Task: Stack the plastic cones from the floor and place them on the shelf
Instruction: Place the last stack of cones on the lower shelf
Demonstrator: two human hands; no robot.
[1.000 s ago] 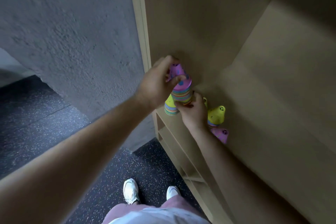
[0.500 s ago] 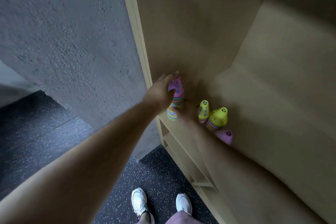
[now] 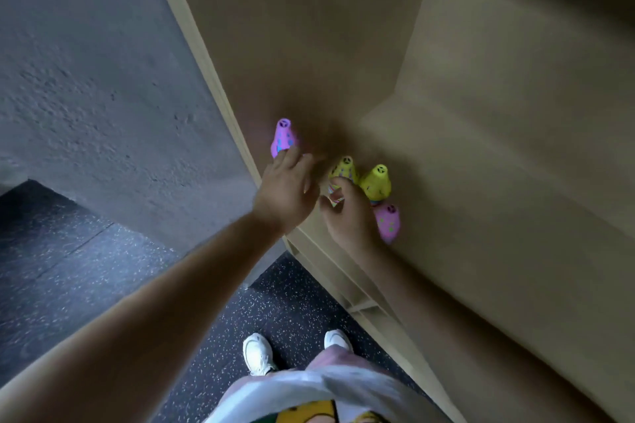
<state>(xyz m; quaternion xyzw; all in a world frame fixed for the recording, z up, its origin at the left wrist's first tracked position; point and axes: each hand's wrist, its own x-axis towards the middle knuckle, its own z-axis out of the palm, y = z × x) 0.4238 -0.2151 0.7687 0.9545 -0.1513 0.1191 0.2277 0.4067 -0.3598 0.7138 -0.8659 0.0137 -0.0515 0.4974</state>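
Head view, centre: left hand (image 3: 285, 189) rests loose fingers (image 3: 288, 157) on pink stack (image 3: 283, 137); right hand (image 3: 347, 218) grips yellow stack (image 3: 343, 170) low; seemingly light, stiff.

We take this for a gym or playroom: speckled dark rubber floor (image 3: 68, 285) below the left grip (image 3: 285, 192), rough grey wall (image 3: 86, 79) to its left, plain wooden shelf (image 3: 481, 182) holding bright plastic cones (image 3: 376, 182) to its right.
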